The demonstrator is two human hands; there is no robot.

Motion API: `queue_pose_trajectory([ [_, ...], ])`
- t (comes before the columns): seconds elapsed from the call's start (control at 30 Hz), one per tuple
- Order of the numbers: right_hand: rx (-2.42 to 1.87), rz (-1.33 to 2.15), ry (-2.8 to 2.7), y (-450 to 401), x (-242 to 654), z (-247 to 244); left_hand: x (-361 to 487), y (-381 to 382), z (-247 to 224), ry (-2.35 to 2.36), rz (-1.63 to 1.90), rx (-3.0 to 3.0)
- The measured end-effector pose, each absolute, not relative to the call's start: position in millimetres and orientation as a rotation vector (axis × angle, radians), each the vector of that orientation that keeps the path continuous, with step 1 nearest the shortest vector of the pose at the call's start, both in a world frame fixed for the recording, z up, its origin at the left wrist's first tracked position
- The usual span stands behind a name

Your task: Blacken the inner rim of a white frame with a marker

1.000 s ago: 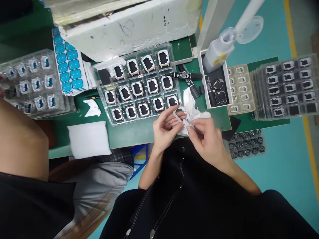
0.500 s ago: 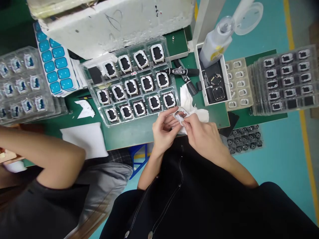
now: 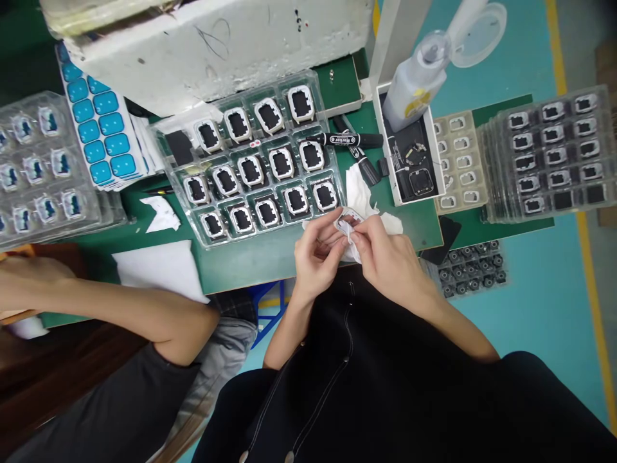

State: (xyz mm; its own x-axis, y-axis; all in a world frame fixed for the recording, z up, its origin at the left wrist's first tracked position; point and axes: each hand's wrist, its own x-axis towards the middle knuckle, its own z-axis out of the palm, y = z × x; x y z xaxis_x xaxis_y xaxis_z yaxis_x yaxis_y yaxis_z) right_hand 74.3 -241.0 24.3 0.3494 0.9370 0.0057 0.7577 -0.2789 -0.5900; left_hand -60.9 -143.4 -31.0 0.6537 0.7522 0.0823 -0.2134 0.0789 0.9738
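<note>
Near the table's front edge, my left hand (image 3: 318,251) is closed around a small metallic watch-case frame (image 3: 346,222), its fingers curled behind the part. My right hand (image 3: 393,257) pinches a white wiping cloth (image 3: 350,236) against the frame. The fingers cover much of both things. More crumpled white cloth (image 3: 359,190) lies on the table just behind my hands. Beyond my left hand is a clear plastic tray (image 3: 231,239) holding several similar silver frames with dark centres; one frame (image 3: 324,195) sits in the pocket nearest my hands.
Black markers (image 3: 354,139) lie beside a white box (image 3: 419,198) with an open-capped bottle (image 3: 417,87). Stacked trays stand right (image 3: 559,154) and left (image 3: 43,167). Blue sticker sheets (image 3: 99,128) lie before a white foam block (image 3: 212,54). A co-worker's arm (image 3: 144,312) reaches in at left.
The co-worker's forearm has swung and now stretches across the lower left, its elbow farther right. My hands stay together on the frame and cloth with only slight shifts; the view has moved slightly.
</note>
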Motion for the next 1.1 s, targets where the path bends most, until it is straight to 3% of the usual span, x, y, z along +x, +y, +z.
queue_pose_trajectory([
  [1.1,-1.905,0.759,-1.227,-233.1,76.4,24.2,-64.2,-147.0,-35.2,0.617,0.789,1.339],
])
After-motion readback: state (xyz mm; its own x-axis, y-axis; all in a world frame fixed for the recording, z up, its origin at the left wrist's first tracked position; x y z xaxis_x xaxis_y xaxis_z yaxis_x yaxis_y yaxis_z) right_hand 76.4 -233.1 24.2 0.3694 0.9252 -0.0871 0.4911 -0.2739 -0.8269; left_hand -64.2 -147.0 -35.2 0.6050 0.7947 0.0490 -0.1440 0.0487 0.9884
